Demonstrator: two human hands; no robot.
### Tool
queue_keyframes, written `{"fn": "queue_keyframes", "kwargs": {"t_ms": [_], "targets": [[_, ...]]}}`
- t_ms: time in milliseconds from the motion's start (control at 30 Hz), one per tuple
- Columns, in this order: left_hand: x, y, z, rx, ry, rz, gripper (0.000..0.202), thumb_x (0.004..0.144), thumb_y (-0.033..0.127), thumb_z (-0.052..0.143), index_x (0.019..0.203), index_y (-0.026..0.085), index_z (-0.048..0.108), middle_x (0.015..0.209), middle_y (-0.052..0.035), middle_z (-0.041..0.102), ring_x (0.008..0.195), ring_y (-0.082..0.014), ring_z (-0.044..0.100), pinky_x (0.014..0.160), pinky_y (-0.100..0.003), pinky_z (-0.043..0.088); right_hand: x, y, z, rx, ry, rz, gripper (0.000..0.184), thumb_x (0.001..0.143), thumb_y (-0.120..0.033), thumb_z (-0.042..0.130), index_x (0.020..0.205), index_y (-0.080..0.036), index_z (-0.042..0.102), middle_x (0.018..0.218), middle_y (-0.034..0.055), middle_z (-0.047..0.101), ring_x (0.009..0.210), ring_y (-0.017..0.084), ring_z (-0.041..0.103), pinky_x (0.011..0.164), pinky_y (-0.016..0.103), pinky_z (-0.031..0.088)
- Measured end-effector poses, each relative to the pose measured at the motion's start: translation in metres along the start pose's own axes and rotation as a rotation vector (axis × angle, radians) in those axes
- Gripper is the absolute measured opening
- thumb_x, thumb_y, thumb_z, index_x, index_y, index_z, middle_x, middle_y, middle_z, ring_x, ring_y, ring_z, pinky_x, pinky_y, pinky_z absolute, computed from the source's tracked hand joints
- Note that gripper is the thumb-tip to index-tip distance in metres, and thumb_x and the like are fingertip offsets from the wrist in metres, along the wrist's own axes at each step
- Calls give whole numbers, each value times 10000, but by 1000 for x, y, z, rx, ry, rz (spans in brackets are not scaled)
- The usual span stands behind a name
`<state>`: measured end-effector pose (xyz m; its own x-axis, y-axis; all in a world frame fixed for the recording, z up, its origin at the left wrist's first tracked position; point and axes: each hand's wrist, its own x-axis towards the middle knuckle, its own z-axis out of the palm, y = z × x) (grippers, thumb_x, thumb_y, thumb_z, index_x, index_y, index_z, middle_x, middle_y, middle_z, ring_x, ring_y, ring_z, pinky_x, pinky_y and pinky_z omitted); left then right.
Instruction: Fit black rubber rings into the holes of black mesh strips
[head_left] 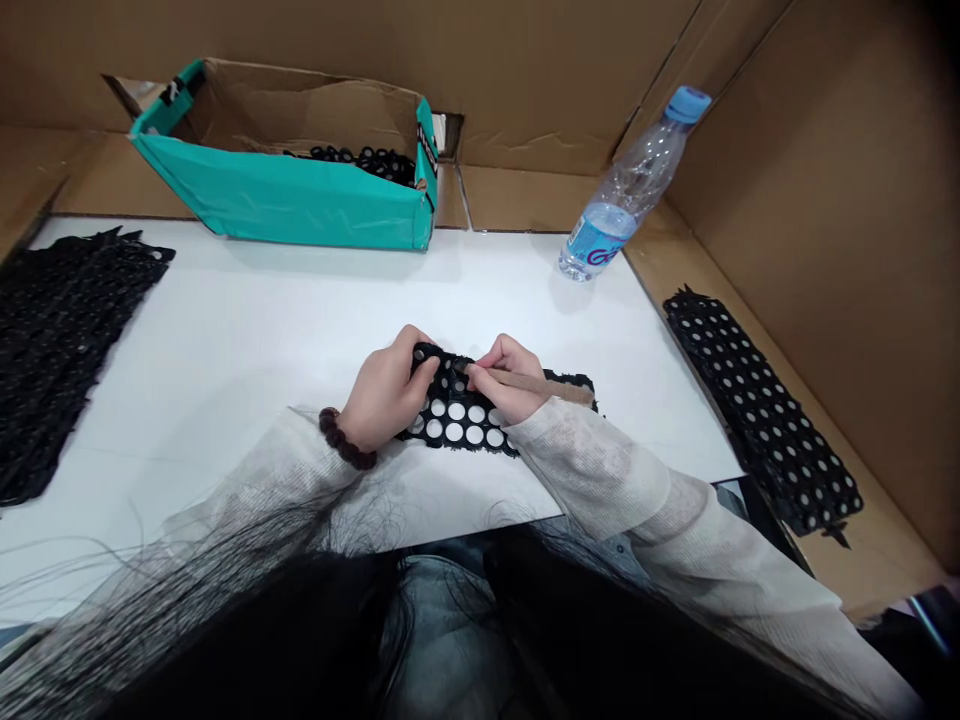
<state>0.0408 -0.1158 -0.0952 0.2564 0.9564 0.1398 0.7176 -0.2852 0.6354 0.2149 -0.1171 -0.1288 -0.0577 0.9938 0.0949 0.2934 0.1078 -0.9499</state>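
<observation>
A black perforated sheet with rows of round holes lies on the white tabletop in front of me. My left hand grips its left end, thumb on top, and the upper edge there is lifted or folded over. Between the thumb and fingers of my right hand is a thin brown stick-like tool. Its tip points left and meets the sheet near my left thumb; its exact shape is hidden by my fingers. The right end of the sheet shows beyond my right hand.
A teal-sided cardboard box with small black rings stands at the back. A water bottle is at the back right. Black perforated sheets are stacked on the left and right. Cardboard walls surround the white table.
</observation>
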Motion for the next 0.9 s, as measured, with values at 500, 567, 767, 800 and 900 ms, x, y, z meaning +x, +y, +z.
{"fn": "queue_keyframes", "kwargs": {"t_ms": [500, 567, 767, 800, 900], "targets": [[10, -13, 0, 77, 23, -39, 164, 844, 314, 417, 938, 191, 471, 779, -34, 591, 742, -207, 567, 668, -298, 406, 10, -3, -7, 389, 74, 85, 260, 694, -286, 563, 721, -230, 310, 433, -115, 447, 416, 81, 456, 502, 240, 413], [9, -14, -1, 76, 20, -36, 163, 840, 315, 426, 936, 192, 474, 794, -35, 596, 750, -205, 566, 676, -297, 407, 4, -4, -5, 272, -31, 38, 249, 706, -268, 560, 751, -236, 317, 460, -110, 455, 434, 89, 465, 492, 235, 389], [7, -10, -2, 77, 25, -35, 165, 845, 314, 429, 936, 185, 479, 787, -38, 595, 731, -198, 558, 671, -296, 404, -4, -6, -2, 29, -29, -62, 243, 733, -181, 501, 684, -227, 268, 527, -79, 391, 491, 88, 418, 525, 242, 347], [7, -10, -2, 71, 24, -35, 163, 846, 313, 431, 935, 185, 479, 788, -38, 595, 732, -197, 558, 671, -295, 404, -4, -6, -3, -1, -37, -62, 243, 738, -185, 499, 677, -226, 267, 536, -74, 391, 499, 90, 419, 524, 244, 343], [7, -9, -3, 56, 25, -38, 159, 846, 311, 435, 934, 187, 479, 795, -37, 597, 743, -196, 562, 674, -292, 409, -2, -5, -4, -24, -77, -70, 251, 761, -213, 499, 670, -225, 265, 541, -67, 398, 501, 95, 431, 518, 248, 335]]}}
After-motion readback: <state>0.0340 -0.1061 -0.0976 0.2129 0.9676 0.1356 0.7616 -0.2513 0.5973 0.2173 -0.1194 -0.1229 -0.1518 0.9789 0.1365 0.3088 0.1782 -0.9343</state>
